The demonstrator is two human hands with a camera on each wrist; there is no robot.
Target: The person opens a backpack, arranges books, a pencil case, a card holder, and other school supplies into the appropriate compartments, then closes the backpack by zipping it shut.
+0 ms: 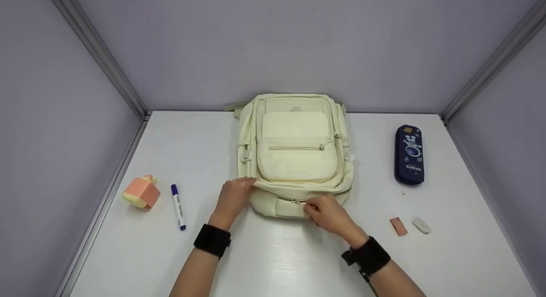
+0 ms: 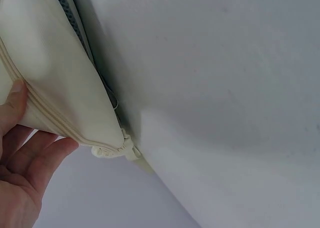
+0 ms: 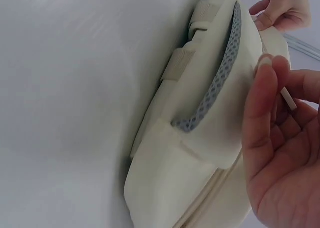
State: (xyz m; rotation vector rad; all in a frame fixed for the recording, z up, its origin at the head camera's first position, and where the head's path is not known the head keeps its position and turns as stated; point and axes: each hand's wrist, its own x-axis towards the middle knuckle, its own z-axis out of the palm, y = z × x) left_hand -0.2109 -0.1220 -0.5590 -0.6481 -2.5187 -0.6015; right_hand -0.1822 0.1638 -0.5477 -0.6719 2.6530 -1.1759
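A cream backpack (image 1: 294,160) lies front side up against the back wall, its bottom or top end toward me. My left hand (image 1: 233,196) grips its near left corner. In the left wrist view the thumb presses beside a zipper (image 2: 47,110) while the other fingers curl beneath the fabric. At the near end, my right hand (image 1: 328,214) pinches a cream zipper pull (image 3: 288,99) between thumb and forefinger. A metal slider (image 1: 294,201) shows on the near zipper, left of that hand. Grey mesh (image 3: 215,88) lines an edge of the bag below the right fingers.
To the left stand a pink and yellow block-shaped item (image 1: 143,192) and a white marker (image 1: 178,207) with blue ends. On the right lie a dark blue space-print pencil case (image 1: 409,156), a pink eraser (image 1: 399,226) and a whitish eraser-like piece (image 1: 421,225). Walls enclose the white table (image 1: 273,258).
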